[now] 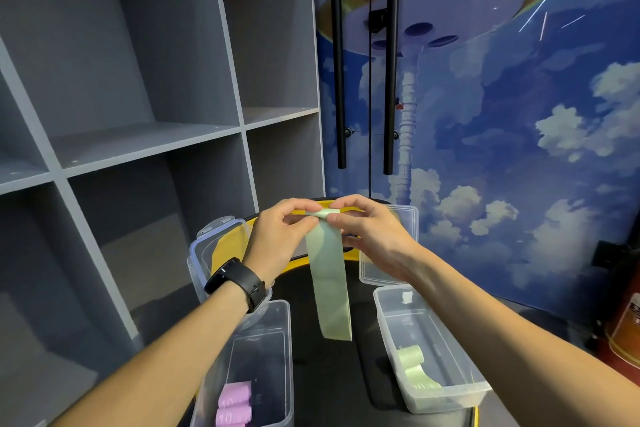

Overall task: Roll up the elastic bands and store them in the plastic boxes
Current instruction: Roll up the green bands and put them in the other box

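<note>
Both hands, left hand [277,236] and right hand [372,236], pinched the rolled top of a pale green flat elastic band [329,274], which hung above the black table [332,378] between two clear plastic boxes.

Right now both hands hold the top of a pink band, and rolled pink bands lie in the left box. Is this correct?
Not quite: the band held by the left hand and right hand is light green, as the head view shows. Rolled pink bands do lie in the left box.

Head view (worn), forward-down, close over hands [322,239]
</note>
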A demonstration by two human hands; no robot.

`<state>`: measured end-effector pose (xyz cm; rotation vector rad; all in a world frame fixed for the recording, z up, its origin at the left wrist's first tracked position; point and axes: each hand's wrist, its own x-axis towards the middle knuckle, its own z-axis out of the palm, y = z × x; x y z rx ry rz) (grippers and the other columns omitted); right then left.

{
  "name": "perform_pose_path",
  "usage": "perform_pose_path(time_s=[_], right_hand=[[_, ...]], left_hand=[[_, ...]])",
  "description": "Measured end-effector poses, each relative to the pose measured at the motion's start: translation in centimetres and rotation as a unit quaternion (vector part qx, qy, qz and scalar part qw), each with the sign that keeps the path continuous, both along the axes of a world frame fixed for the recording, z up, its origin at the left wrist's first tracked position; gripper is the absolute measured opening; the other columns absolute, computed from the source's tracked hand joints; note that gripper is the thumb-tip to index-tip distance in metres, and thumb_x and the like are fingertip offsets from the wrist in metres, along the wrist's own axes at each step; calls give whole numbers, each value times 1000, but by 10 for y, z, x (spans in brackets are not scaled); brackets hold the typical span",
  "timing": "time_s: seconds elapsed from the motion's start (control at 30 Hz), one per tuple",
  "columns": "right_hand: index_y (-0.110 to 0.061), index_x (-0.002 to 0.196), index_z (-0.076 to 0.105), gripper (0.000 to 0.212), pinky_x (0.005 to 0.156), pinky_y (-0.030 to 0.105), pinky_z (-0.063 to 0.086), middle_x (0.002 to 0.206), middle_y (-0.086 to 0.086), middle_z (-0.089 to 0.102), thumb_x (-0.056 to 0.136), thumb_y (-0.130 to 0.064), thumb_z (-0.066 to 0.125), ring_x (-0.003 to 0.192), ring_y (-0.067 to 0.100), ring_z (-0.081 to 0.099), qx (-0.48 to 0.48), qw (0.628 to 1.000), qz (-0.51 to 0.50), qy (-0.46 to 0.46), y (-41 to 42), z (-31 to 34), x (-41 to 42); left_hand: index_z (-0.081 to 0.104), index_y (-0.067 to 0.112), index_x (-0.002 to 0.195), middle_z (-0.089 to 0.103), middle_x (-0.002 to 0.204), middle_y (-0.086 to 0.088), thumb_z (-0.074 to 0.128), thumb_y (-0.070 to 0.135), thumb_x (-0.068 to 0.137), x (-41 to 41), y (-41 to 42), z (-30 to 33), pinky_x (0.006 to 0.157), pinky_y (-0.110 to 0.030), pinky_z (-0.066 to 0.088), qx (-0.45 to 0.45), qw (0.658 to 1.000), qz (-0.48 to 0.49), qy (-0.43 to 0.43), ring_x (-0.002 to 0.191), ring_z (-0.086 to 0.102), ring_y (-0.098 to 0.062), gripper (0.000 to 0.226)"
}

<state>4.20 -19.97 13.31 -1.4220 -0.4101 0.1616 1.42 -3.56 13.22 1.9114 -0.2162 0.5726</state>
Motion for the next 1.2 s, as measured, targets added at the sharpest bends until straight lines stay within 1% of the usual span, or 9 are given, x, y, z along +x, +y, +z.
perform_pose_path(time_s=[0.1,0.2,0.33,0.47,0.67,0.83,0.93,1.0,1.2], right_hand=[[-9,104,64,16,75,33,57,100,14,70,89,-9,67,80,18,71,-5,1000,-7,-8,0,0,1],[-10,101,62,14,73,30,58,102,17,69,89,-5,66,81,19,70,-4,1000,-7,-15,-1,1,0],[-10,101,62,14,78,35,60,104,15,70,89,-4,66,91,23,71,-28,999,-20,-34,-2,-1,1],[-11,115,58,32,73,31,60,99,9,71,86,-1,68,84,19,71,-28,999,-28,-18,-1,-1,-1],[-2,110,65,31,71,30,61,93,9,72,88,-23,70,78,20,71,-37,999,-6,34,3,-1,-3],[-10,97,65,11,72,30,58,88,6,72,88,-13,70,75,16,70,-25,999,-1,24,2,-10,2],[-10,97,63,15,80,36,58,94,11,71,85,-7,71,86,22,70,-4,1000,-4,30,3,-19,6],[-9,98,62,17,80,35,58,98,16,68,84,-4,71,88,24,69,2,1000,-3,29,3,-24,7],[-6,99,61,20,76,31,59,100,20,61,83,5,68,84,22,69,11,999,4,41,2,-42,9]], left_hand=[[70,27,103,67,108,11,64,9,89,-2,3,2,79,-14,50,-23,999,-34,25,98,62,-2,24],[66,29,112,68,112,5,62,18,91,-5,4,1,85,-26,56,-88,990,-79,71,103,64,-9,24],[65,24,113,71,107,0,61,22,92,-7,2,-1,73,-23,58,-109,987,-68,95,95,70,-10,22],[67,19,112,71,107,1,63,15,91,-7,3,-2,76,-24,58,-111,988,-67,88,94,70,-10,23],[70,23,100,69,100,7,64,8,89,-7,5,-5,84,-23,54,-81,994,-40,69,99,63,-9,20],[70,22,100,70,102,5,64,2,87,-7,7,-14,91,-27,50,-92,990,-52,91,103,63,-13,25],[68,18,111,70,108,0,63,7,89,-7,7,-22,91,-32,54,-147,978,-89,120,106,65,-17,25],[66,17,114,71,110,-3,63,14,91,-5,5,-28,87,-33,56,-176,970,-101,136,104,68,-18,24],[65,16,114,71,109,-8,65,21,90,2,2,-51,83,-37,58,-173,969,-74,160,102,68,-23,24]])
